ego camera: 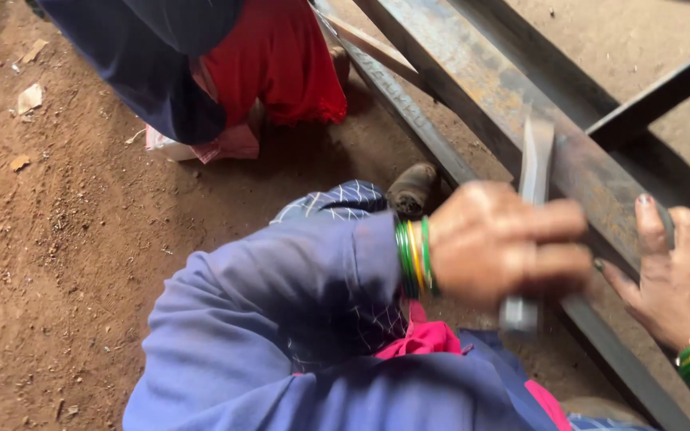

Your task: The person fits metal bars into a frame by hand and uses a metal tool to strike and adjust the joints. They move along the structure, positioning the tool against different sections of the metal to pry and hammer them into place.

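My left hand (pixel 505 243), in a blue sleeve with green and yellow bangles at the wrist, is shut on a flat grey metal tool (pixel 535 156). The tool stands nearly upright against a long rusty steel beam (pixel 481 80) and is blurred by motion. The beam runs diagonally from the top middle to the bottom right. My right hand (pixel 676 279) lies flat on the beam just right of the tool, fingers spread, holding nothing. It wears green and red bangles too.
Another person in red and dark blue cloth (pixel 225 64) crouches at the top left, close to the beam. A dusty foot (pixel 411 187) rests beside the beam. A dark crossbar (pixel 664 92) joins the beam at the right. Brown dirt ground (pixel 65 239) lies to the left.
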